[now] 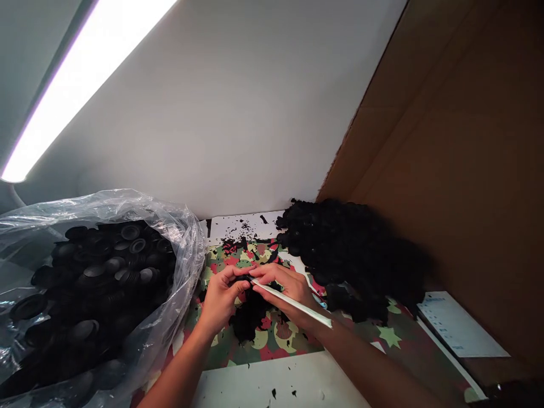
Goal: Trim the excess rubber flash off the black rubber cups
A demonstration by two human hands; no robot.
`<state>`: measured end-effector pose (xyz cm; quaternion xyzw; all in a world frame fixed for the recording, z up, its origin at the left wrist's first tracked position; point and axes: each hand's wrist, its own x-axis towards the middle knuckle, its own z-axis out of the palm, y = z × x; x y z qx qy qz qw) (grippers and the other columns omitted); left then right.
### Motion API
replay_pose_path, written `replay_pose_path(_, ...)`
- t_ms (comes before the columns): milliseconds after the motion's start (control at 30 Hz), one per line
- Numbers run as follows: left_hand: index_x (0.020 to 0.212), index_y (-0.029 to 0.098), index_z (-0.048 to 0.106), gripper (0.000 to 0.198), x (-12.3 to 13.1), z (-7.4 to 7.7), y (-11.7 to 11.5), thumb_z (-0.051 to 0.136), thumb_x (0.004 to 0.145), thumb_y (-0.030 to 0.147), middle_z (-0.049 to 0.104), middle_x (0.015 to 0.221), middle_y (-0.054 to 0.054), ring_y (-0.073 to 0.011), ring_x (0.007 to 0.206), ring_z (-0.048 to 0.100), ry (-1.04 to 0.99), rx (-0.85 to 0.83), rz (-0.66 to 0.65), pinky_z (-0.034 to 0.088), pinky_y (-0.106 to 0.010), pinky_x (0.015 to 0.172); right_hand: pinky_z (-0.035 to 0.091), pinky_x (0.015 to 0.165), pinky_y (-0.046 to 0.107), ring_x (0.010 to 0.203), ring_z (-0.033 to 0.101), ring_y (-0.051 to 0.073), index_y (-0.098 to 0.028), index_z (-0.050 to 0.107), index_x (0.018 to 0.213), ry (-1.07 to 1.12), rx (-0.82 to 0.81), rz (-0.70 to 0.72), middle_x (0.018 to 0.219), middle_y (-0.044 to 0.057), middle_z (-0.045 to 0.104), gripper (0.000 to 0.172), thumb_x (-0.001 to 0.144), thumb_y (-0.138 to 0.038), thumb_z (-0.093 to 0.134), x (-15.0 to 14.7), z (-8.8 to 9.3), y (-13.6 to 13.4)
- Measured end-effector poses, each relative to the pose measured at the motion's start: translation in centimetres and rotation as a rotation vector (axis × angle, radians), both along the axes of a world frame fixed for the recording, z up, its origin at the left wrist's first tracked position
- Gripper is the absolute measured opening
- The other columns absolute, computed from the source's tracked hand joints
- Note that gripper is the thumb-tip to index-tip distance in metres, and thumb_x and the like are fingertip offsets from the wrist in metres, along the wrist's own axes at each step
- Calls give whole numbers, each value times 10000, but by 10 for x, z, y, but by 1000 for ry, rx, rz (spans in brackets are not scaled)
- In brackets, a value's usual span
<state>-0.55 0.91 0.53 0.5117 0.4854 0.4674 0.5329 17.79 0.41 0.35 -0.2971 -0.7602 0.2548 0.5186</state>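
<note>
My left hand (221, 296) is closed, its thumb and fingers pinching a small black rubber part (243, 278) that is mostly hidden by the fingers. My right hand (289, 287) meets it from the other side, closed around a slim white-handled tool (297, 306). The tool's front end reaches the black part between the fingertips, and its back end slants toward the right forearm. What kind of tip it has is too small to tell. Below both hands lies a small heap of black scraps (247, 321) on a camouflage-patterned sheet (284, 335).
A clear plastic bag (189, 255) at left holds many ribbed black rubber pieces (114, 265). A large black pile (344, 249) sits at right against a cardboard wall (459, 141). A printed paper (463, 326) lies at far right. A bright tube lamp (85, 79) hangs upper left.
</note>
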Motion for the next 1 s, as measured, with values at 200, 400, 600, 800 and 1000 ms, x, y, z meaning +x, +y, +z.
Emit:
replay_pose_path(200,763,173,780,175,0,0,0,812,638,291,797,820,-76,-197,687,671,-8,15,-1,526,-269,615,579,878,337,1019,726,202,-238,582,842,-24,-35,37,1110,70,757,120,926,-155,605,0,0,0)
replay_pose_path(400,777,174,777,166,-2,-2,1,806,652,279,802,862,-82,-226,782,704,34,36,1,544,-301,720,565,915,356,1050,720,208,-243,583,843,-65,-120,71,1159,61,750,109,932,-181,589,1,-1,2)
replay_pose_path(600,776,172,766,179,-3,-4,1,801,660,303,801,928,-101,-238,777,702,54,14,-13,537,-290,632,563,881,347,1029,722,207,-248,597,841,-110,-157,63,1119,43,763,122,957,-233,564,1,-4,4)
replay_pose_path(800,819,175,788,189,-5,-6,2,789,670,291,802,943,-98,-248,838,709,107,37,-18,540,-302,707,557,891,330,1029,714,196,-246,590,855,-126,-144,66,1119,37,756,108,958,-223,567,5,-3,5)
replay_pose_path(1000,789,174,783,181,-3,-8,2,788,668,308,792,851,-79,-216,738,676,108,48,-3,526,-287,652,522,821,342,967,710,191,-226,574,875,-256,196,-13,1071,80,756,178,995,-150,466,-4,-18,7)
